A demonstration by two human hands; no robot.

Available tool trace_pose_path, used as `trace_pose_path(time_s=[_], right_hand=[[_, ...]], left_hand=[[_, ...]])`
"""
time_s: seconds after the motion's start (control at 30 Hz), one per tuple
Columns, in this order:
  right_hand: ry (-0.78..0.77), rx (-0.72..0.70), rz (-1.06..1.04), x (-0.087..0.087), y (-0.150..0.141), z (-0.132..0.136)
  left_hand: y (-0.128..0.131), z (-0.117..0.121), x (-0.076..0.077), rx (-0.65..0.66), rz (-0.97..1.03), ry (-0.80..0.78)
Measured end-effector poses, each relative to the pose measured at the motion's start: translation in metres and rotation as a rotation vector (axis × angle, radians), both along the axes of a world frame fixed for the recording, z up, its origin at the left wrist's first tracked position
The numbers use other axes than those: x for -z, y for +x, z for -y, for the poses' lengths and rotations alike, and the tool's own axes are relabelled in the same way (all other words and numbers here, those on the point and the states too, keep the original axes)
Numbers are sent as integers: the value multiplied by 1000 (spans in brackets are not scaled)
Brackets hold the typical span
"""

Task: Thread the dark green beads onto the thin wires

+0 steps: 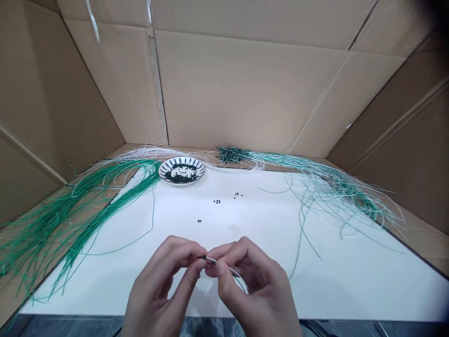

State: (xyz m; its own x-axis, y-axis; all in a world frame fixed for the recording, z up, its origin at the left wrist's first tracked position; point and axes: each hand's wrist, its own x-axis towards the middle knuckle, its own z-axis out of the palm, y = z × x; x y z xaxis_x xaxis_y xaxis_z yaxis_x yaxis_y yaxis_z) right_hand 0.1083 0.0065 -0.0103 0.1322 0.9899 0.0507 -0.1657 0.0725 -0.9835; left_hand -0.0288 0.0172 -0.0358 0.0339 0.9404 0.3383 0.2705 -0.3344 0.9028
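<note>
Close to the front edge of the white board, my left hand (168, 281) and my right hand (256, 283) meet fingertip to fingertip. Between the left thumb and forefinger is a small dark bead (204, 257). The right thumb and fingers pinch thin strands, a white wire (229, 268) and a green one, which run from the bead and curve down past the right palm. How far the strands pass through the bead is too small to tell. Beyond my hands lie several loose dark beads (217, 201) in small groups.
A striped dish (181, 159) of dark beads stands at the back. Green wires (87, 206) spread along the left, with white wires (150, 152) behind them. Finished-looking beaded strands (233, 154) trail to the right. Cardboard walls (245, 89) enclose the white board (115, 262).
</note>
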Motion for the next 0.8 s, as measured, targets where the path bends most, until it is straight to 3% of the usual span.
trace_pose_path(time_s=[0.2, 0.4, 0.53, 0.67, 0.8], right_hand=[[-22, -10, -51, -2, 1, 6], [-51, -20, -141, -7, 1, 8], [-46, -22, -106, -8, 2, 7], [-49, -11, 4, -8, 3, 8], [-58, -5, 57, -10, 5, 10]], left_hand=[[0, 7, -4, 38, 41, -1], [5, 15, -11, -16, 98, -10], [-3, 12, -8, 87, -13, 118], [-10, 9, -5, 99, -115, 223], [-8, 8, -3, 112, -119, 221]])
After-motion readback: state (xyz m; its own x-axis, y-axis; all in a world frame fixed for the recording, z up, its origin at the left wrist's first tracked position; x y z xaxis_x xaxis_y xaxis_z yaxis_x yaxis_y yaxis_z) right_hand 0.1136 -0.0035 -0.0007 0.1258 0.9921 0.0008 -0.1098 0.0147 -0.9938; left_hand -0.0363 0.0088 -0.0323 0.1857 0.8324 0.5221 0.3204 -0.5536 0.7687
